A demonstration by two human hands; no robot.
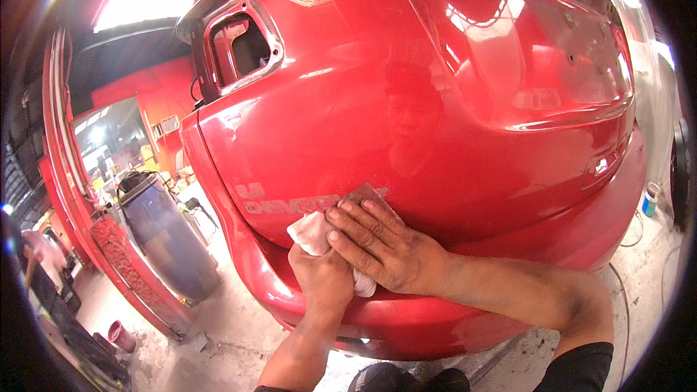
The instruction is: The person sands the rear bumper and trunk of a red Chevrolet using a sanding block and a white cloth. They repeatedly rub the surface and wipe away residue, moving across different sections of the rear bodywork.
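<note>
The red rear body panel [327, 145] of a car curves in front of me. My left hand [319, 276] is closed around a crumpled white cloth [314, 232], low on the panel by the bumper. Beside it, my right hand [381, 243] lies with its fingers stretched over a greyish-brown sheet that looks like sandpaper [382, 199], pressing it against the paint. Much of that sheet is hidden beneath the fingers. Left of the cloth, faded grey lettering marks [279, 205] show on the panel, with a dull, scuffed patch near the sheet.
The bumper [265, 276] juts out below my hands. Above left is an open lamp recess [243, 47]. A blue-grey drum [170, 236] stands by a red post [127, 268]. At right are a blue can [650, 202] and a cable [622, 297] on the floor.
</note>
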